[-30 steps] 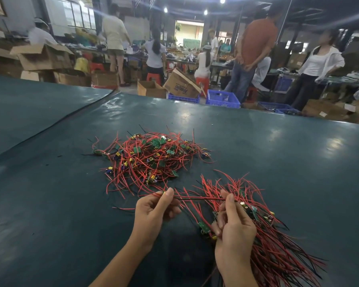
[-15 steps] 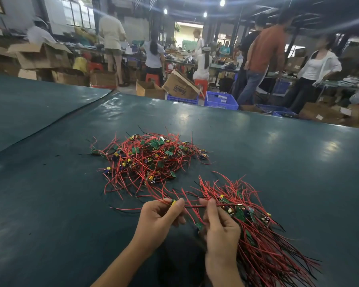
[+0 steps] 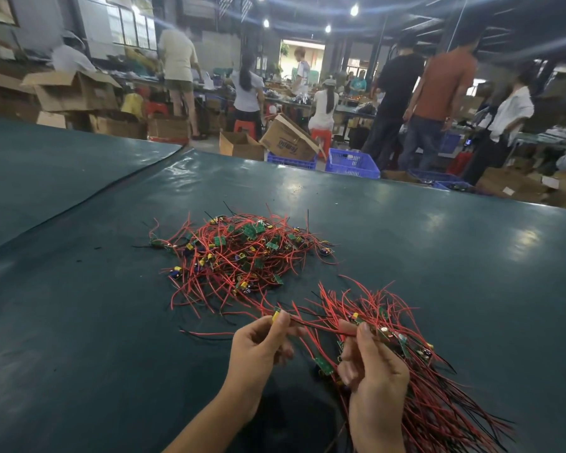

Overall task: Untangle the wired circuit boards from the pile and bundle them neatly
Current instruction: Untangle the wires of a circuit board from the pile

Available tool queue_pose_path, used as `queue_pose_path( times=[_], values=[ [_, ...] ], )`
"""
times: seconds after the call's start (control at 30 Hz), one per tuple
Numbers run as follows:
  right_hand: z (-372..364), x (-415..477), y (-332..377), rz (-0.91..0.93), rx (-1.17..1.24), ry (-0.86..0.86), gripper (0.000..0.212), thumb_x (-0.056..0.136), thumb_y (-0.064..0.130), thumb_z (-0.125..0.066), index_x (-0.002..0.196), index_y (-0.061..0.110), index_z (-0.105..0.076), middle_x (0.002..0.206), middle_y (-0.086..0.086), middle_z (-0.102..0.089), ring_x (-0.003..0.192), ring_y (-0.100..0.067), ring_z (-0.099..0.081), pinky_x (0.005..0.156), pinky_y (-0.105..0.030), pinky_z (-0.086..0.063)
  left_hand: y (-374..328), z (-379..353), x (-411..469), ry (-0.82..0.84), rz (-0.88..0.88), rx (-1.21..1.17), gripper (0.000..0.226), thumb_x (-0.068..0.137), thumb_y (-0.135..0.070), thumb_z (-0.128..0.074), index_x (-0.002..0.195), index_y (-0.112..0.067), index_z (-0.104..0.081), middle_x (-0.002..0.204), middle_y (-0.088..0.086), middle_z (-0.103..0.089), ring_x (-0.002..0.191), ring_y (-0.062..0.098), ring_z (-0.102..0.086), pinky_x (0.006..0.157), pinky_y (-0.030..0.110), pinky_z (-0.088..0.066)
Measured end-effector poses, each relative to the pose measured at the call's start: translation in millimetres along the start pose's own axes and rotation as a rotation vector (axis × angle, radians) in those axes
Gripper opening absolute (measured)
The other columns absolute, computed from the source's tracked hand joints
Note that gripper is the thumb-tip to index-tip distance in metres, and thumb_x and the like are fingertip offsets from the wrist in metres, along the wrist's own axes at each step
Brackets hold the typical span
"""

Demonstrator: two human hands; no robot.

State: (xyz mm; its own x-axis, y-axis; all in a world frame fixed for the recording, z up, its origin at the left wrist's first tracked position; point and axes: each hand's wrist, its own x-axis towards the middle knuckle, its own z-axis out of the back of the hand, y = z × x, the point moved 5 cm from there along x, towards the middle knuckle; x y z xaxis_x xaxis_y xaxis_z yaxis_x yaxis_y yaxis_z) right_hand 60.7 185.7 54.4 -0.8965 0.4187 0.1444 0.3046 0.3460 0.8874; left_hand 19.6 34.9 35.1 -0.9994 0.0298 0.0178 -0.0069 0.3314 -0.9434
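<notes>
A tangled pile of small green circuit boards with red and black wires [image 3: 239,253] lies on the dark green table [image 3: 438,256]. Nearer me, to the right, a bundle of aligned wired boards [image 3: 432,393] fans out toward the lower right. My left hand [image 3: 258,358] pinches one wired board with a yellow part [image 3: 276,315] between thumb and forefinger. My right hand [image 3: 373,380] grips the bundle near its boards and pinches the red wire that runs across to the left hand.
The table's far edge runs across the middle of the view, with a seam in its cover at the left. Beyond it stand cardboard boxes [image 3: 288,138], blue crates [image 3: 352,163] and several people at other benches.
My hands have shifted slightly apart and up, drawing the single wired board's wire taut between them. People in the background have walked on.
</notes>
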Motion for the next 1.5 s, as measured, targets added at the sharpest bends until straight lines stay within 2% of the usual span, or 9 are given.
queue_pose_path(
  times=[0.17,0.23,0.33,0.43,0.67,0.77,0.9,1.1,1.5],
  values=[
    [-7.2,-3.5,-12.4,-0.102,0.104,0.081,0.084,0.071,0.085,-0.045,0.093,0.01,-0.077,0.057,-0.003,-0.05,0.041,-0.008,-0.035,0.04,-0.019,-0.031,-2.2,7.6,7.4,0.062,0.194,-0.189,0.042,0.08,-0.051,-0.055,0.055,-0.017,-0.056,0.057,0.006,-0.054,0.048,0.016,-0.049,0.05,0.027,-0.039],
    [-9.5,-4.8,-19.2,-0.132,-0.006,0.071,0.074,0.08,0.077,-0.038,0.094,0.016,-0.078,0.055,-0.001,-0.047,0.041,-0.008,-0.034,0.039,-0.019,-0.028,0.2,1.7,5.0,0.201,0.323,-0.198,0.041,0.08,-0.046,-0.055,0.053,-0.017,-0.048,0.051,0.002,-0.045,0.046,0.016,-0.045,0.05,0.026,-0.04],
    [-19.2,-8.8,-29.4,-0.166,-0.128,0.125,0.056,0.082,0.055,-0.058,0.092,0.003,-0.074,0.055,-0.007,-0.045,0.047,-0.016,-0.037,0.048,-0.027,-0.027,6.2,-8.5,-3.2,0.381,0.458,-0.134,0.033,0.071,-0.029,-0.064,0.051,-0.015,-0.042,0.042,-0.001,-0.036,0.04,0.014,-0.037,0.044,0.022,-0.038],
    [-28.0,-13.6,-33.5,-0.196,-0.175,0.198,0.031,0.077,0.036,-0.066,0.082,0.008,-0.077,0.058,-0.018,-0.063,0.049,-0.025,-0.058,0.051,-0.032,-0.051,7.8,-12.7,-13.3,0.547,0.48,-0.02,0.029,0.071,-0.038,-0.062,0.049,-0.02,-0.054,0.043,-0.006,-0.038,0.039,0.008,-0.037,0.046,0.019,-0.037],
    [-13.5,-9.5,-34.5,-0.251,-0.11,-0.04,0.019,0.083,0.019,-0.069,0.069,0.009,-0.077,0.054,-0.015,-0.063,0.042,-0.018,-0.054,0.042,-0.025,-0.045,10.1,-6.0,-4.4,0.411,0.557,-0.204,0.042,0.083,-0.042,-0.05,0.057,-0.012,-0.063,0.051,0.004,-0.055,0.044,0.015,-0.052,0.047,0.023,-0.041],
    [-9.8,-8.5,-29.2,-0.198,-0.086,-0.108,0.014,0.08,0.022,-0.071,0.07,0.014,-0.078,0.05,-0.008,-0.062,0.034,-0.009,-0.043,0.034,-0.019,-0.032,12.0,-5.9,-3.9,0.43,0.42,-0.133,0.005,0.075,-0.016,-0.064,0.079,-0.013,-0.061,0.063,0.002,-0.06,0.053,0.012,-0.053,0.049,0.021,-0.042],
    [-15.6,-11.9,-21.3,-0.039,-0.126,-0.045,0.01,0.075,0.026,-0.071,0.076,0.021,-0.08,0.071,-0.008,-0.074,0.058,-0.015,-0.067,0.054,-0.024,-0.055,13.7,-12.2,-4.1,0.422,0.199,-0.013,0.031,0.073,-0.045,-0.076,0.071,-0.019,-0.06,0.067,0.004,-0.056,0.06,0.016,-0.052,0.054,0.024,-0.041],
    [-28.6,-17.3,-15.3,0.204,-0.37,0.151,0.015,0.082,0.019,-0.067,0.087,0.026,-0.079,0.075,-0.001,-0.073,0.071,-0.012,-0.069,0.066,-0.016,-0.052,9.8,-1.2,3.9,0.207,0.078,0.048,0.05,0.075,-0.055,-0.064,0.075,-0.006,-0.068,0.068,0.006,-0.062,0.063,0.016,-0.058,0.059,0.024,-0.046],
    [-1.6,4.7,-8.7,-0.149,0.092,-0.171,0.016,0.079,0.023,-0.066,0.08,0.014,-0.079,0.062,-0.001,-0.065,0.037,-0.003,-0.032,0.034,-0.015,-0.027,-11.3,4.8,9.0,0.08,-0.187,0.109,0.04,0.082,-0.033,-0.062,0.046,-0.017,-0.054,0.047,0.002,-0.049,0.044,0.012,-0.045,0.05,0.02,-0.04]
  ],
)
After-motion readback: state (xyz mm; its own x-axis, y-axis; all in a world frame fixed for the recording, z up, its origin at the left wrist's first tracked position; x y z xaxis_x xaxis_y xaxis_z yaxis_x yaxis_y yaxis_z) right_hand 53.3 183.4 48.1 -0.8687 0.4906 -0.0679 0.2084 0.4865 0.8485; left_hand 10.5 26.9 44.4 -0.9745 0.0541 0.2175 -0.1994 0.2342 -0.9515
